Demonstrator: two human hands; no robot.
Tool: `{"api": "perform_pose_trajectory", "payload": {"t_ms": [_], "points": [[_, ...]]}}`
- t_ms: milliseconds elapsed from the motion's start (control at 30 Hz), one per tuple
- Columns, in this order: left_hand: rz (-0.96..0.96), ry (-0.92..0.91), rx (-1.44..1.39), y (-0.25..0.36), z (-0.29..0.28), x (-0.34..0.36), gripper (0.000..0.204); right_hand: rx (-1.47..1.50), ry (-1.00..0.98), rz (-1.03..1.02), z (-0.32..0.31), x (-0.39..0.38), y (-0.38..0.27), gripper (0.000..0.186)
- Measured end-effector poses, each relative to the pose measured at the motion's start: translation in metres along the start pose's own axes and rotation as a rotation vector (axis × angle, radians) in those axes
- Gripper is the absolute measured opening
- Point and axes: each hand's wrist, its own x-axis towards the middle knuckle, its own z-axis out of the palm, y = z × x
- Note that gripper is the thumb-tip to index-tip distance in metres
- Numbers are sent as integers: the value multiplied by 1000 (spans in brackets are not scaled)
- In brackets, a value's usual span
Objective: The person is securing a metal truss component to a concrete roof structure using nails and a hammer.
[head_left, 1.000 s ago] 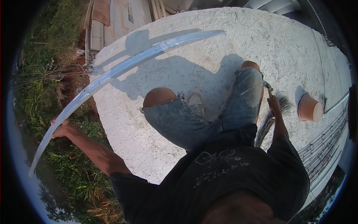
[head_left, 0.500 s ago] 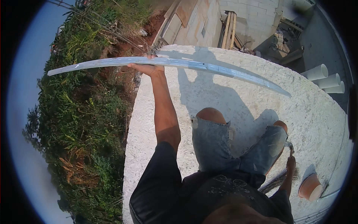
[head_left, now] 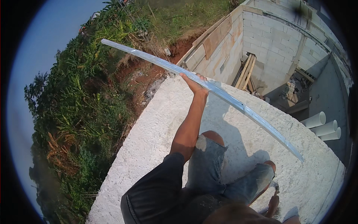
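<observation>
Across the middle of the frame goes the long metal bar (head_left: 225,95), the left hand (head_left: 197,86) wrapped around it; a firm grip near its balance point should stop the ends swinging. Lower right, the right hand (head_left: 273,204) is clamped on what looks like a hammer (head_left: 276,188), best held clear. Rough white slab (head_left: 149,142) fills the centre; upper right, block wall (head_left: 270,39); far right, pale pipes (head_left: 323,127).

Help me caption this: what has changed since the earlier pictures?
The left hand swung the metal strip from out at the left to ahead, beyond the left knee; the strip's slant turned clockwise in the picture as the view shifted. Nothing was let go: the right hand still holds a metal-headed tool by the right knee.
</observation>
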Motion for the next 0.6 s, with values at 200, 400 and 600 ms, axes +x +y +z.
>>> {"api": "perform_pose_trajectory", "payload": {"t_ms": [200,400,600], "points": [[-31,-21,14,-12,9,-2,65,-80,25,-49,10,5,22,29],[58,-25,176,12,-49,71,73,5,-46,125,-33,-26,-55,35],[172,170,481,33,-224,94,81,123,-1,217,-28,-63,-57,34]]}}
